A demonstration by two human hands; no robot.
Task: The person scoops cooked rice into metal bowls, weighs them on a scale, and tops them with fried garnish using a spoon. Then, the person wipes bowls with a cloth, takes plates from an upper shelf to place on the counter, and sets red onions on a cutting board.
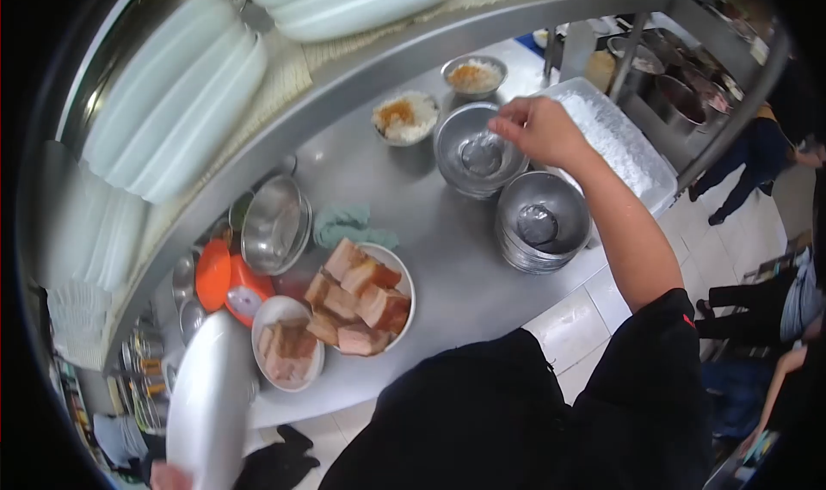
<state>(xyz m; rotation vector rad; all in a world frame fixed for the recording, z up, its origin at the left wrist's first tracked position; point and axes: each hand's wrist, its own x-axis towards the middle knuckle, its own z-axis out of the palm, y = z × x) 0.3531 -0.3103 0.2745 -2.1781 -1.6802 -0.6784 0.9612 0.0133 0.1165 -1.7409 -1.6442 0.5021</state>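
Left hand [172,475], bottom edge of view: gripping a white dish [206,408] by its lower rim, dish tilted on edge. Most of that hand is cut off.

Next in, on the steel counter [430,279]: small white bowl [289,344] with pale meat slabs, just beside a larger white bowl [407,305] heaped with browned-skin meat chunks [357,299]. Green cloth [351,226] behind that; orange scale [245,301] and tilted steel bowls [277,223] off to the left.

Right of those, two stacks of steel bowls: nearer stack [544,223], farther stack [469,141]. Right hand [538,129] is over the farther one's right rim, fingers curled in, narrow gap to thumb. Can't tell if it's touching the rim or pinching anything.

Clear tub [658,184] of white stuff beside that hand. Beyond the stacks, two bowls of white food with orange powder on top: one left [405,118], one farther back [475,77].

Pots [680,101] past the rack post; people [757,150] on the floor at far right.
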